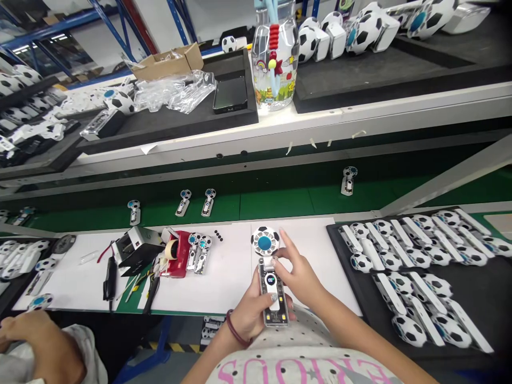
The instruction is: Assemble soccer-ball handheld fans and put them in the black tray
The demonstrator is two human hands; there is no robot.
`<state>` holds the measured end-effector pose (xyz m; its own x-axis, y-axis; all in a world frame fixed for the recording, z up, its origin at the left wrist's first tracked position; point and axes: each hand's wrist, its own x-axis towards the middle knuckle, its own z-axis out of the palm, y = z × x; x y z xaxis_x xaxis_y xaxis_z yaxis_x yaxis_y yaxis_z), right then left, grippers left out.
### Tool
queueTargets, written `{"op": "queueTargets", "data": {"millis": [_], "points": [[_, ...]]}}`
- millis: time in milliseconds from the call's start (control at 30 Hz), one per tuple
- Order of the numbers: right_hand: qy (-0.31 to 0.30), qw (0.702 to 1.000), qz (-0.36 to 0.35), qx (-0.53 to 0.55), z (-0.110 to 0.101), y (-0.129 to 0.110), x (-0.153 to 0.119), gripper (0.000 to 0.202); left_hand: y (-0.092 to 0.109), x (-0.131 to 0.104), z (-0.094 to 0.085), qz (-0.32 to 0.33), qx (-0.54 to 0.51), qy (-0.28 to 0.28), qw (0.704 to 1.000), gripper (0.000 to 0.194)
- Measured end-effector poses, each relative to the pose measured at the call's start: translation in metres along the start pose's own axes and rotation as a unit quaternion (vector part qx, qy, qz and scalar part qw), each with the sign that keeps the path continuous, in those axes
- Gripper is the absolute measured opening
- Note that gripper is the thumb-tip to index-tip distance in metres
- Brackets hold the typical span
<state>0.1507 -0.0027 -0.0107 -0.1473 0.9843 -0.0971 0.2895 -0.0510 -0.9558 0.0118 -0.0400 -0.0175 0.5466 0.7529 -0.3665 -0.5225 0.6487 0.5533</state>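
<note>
The left hand (253,308) is gripping the football-headed device (271,282), seemingly light, stiff, best held by its body, the half-open right hand (301,273) touching below its head.

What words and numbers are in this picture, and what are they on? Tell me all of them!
"100", on the little round screen of the soccer-ball gadget in the left hand; the tiny sign after it is unclear.
"ERIOUS", pink and upside down, on the shirt.
"Park", probably, on the clear bottle; the word under it is too small to read.
Any other marks are too small or blurred.
</note>
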Motion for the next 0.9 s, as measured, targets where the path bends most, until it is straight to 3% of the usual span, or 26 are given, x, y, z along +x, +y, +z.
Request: {"op": "queueTargets", "data": {"millis": [100, 233, 300, 600, 800, 900], "points": [[-0.011, 0.980, 0.108, 0.167, 0.003, 0.006, 0.001, 0.072, -0.002, 0.000, -0.002, 0.004, 0.001, -0.006, 1.000, 0.062], [-0.181, 0.892, 0.178, 0.374, -0.001, 0.013, 0.000, 0.048, -0.005, -0.002, -0.003, -0.041, 0.051, -0.047, 0.997, 0.075], [-0.218, 0.861, 0.180, 0.423, -0.004, 0.015, -0.001, 0.040, -0.006, -0.001, -0.001, -0.066, 0.090, -0.056, 0.992, 0.084], [-0.173, 0.863, 0.204, 0.428, -0.008, 0.003, 0.007, 0.025, -0.001, 0.011, 0.010, -0.071, 0.067, -0.034, 0.995, 0.101], [-0.125, 0.813, 0.235, 0.518, -0.008, 0.001, 0.013, 0.027, 0.004, 0.018, 0.017, -0.056, 0.051, -0.035, 0.997, 0.110], [-0.127, 0.808, 0.222, 0.531, -0.010, 0.003, 0.015, 0.026, 0.006, 0.023, 0.019, -0.053, 0.057, -0.042, 0.996, 0.109]]}}
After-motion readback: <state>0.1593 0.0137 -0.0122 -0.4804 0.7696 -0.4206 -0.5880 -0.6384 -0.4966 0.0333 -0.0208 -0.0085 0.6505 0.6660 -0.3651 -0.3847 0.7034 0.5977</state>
